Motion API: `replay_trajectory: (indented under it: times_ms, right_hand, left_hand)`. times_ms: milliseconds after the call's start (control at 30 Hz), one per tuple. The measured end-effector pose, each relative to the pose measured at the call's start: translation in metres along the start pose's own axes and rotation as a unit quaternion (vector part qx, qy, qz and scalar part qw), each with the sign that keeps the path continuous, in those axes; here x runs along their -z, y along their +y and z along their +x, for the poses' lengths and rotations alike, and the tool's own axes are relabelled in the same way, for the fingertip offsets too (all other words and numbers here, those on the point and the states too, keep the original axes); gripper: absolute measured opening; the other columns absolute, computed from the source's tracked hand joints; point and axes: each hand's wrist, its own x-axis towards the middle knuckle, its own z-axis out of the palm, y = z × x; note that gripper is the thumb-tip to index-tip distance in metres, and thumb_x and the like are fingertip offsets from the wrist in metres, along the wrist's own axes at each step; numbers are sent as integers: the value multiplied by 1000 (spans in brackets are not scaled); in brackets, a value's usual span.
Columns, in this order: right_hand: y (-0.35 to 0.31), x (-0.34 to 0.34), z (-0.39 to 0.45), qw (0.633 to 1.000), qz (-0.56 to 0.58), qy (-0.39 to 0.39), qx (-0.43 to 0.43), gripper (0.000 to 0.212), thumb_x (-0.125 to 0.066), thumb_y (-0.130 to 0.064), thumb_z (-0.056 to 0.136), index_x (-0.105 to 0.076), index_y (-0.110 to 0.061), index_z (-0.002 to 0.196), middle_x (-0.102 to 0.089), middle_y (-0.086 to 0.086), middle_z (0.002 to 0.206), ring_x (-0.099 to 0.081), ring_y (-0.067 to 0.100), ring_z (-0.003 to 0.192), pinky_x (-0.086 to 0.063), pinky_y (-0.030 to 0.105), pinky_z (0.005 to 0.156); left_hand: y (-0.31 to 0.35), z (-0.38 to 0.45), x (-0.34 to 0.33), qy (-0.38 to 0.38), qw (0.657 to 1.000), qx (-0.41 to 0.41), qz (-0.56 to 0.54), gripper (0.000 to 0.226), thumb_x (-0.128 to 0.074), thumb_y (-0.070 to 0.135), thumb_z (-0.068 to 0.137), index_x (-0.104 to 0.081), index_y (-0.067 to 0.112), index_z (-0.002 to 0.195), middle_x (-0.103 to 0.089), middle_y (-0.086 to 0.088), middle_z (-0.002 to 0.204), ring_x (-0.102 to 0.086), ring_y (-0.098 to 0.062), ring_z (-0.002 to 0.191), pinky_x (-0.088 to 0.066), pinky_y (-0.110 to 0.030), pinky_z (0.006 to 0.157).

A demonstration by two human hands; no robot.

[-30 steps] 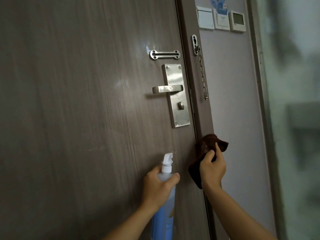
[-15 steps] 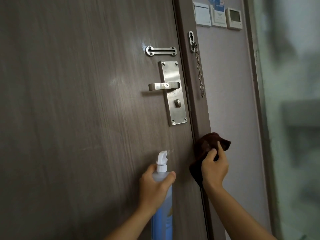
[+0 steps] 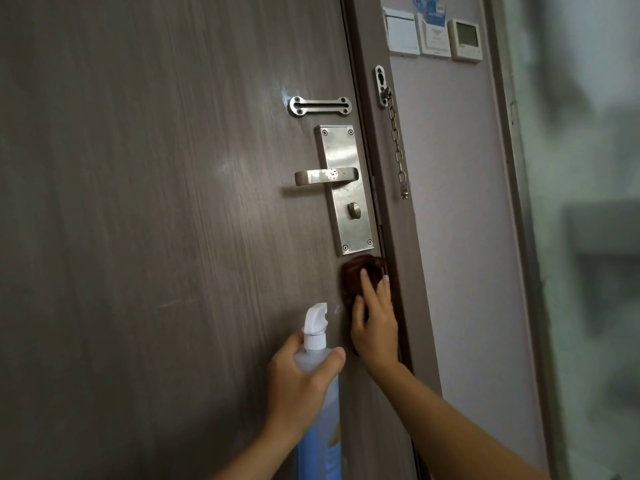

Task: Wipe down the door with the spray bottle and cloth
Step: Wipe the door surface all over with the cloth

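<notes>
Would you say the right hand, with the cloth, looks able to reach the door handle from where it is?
Probably yes: the right hand presses the cloth just below the lock plate, and nothing lies between it and the door handle.

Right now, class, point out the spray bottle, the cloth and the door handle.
spray bottle [image 3: 313,318]: head view, white nozzle.
cloth [image 3: 353,271]: head view, bunched top above the fingers.
door handle [image 3: 311,176]: head view, lever's left half.

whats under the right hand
A dark brown cloth, pressed flat to the door just below the lock plate. The right hand hides its lower part.
</notes>
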Motion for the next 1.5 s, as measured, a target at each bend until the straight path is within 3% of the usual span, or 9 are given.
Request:
replay_trajectory:
  times_ms: [200,367,633,733,933,1067,1233,1333,1500]
  right_hand:
    - [18,-2,-9,994,-73,-62,55,60,-32,-38,107,-11,-35,163,-7,-2,170,5,18,159,-14,49,126]
    - [31,-9,-40,964,-157,-109,185,63,-40,-37,107,-15,-28,164,-15,10,171,-6,31,159,-24,55,123]
    - [-4,-8,13,992,-102,-13,-74,62,-32,-38,106,-12,-29,164,-13,15,170,-8,33,157,-16,51,127]
    - [-4,-16,-8,996,-82,-15,-12,63,-33,-38,105,-12,-28,164,-10,12,170,4,25,157,-17,54,126]
    - [29,-12,-31,967,-141,-99,189,61,-44,-30,105,-25,-25,163,-22,12,169,-14,32,158,-39,59,116]
    - [25,-2,0,989,-126,-53,50,67,-42,-30,106,-7,-37,163,-15,13,170,-22,39,154,-37,55,118]
    - [-2,-14,14,991,-100,-7,-85,64,-43,-29,108,-11,-30,164,-11,14,170,-17,41,154,-21,49,123]
    - [-8,-21,-10,996,-78,-32,-29,62,-33,-37,109,-6,-33,164,-7,13,171,-15,37,156,-23,48,124]
    - [12,-11,-24,980,-135,-110,95,67,-30,-39,106,0,-30,165,-7,17,170,-19,40,154,-36,50,118]
  left_hand:
    - [-5,0,12,-4,1000,5,1,33,-82,42,68,-74,17,89,-72,-11,76,-67,-20,68,-57,-37,66]
    - [-9,-4,18,-4,1000,19,-7,29,-82,36,70,-76,19,93,-73,-10,80,-70,-22,72,-58,-34,69]
    - [-7,-5,34,0,1000,-5,-9,48,-79,51,61,-76,20,97,-74,-10,81,-73,-31,80,-60,-33,71]
    - [-9,-3,41,10,1000,-15,-15,48,-79,52,61,-77,21,98,-76,-8,83,-74,-26,80,-59,-27,70]
    - [-13,-2,43,13,1000,-3,-21,44,-82,47,64,-77,20,99,-77,-6,83,-75,-21,79,-59,-30,72]
    - [-14,-4,44,11,999,-12,-30,45,-82,47,63,-77,20,99,-76,-7,81,-74,-19,75,-57,-24,68]
    - [-14,-1,46,25,999,-15,-28,36,-83,44,66,-77,26,97,-77,-7,83,-75,-23,80,-60,-27,71]
    - [-17,2,46,30,999,-17,-26,37,-81,51,64,-77,31,94,-75,-7,81,-74,-28,78,-61,-40,74]
    - [-18,5,39,41,998,-22,-31,31,-82,40,69,-77,23,95,-76,-8,81,-73,-31,79,-59,-32,69]
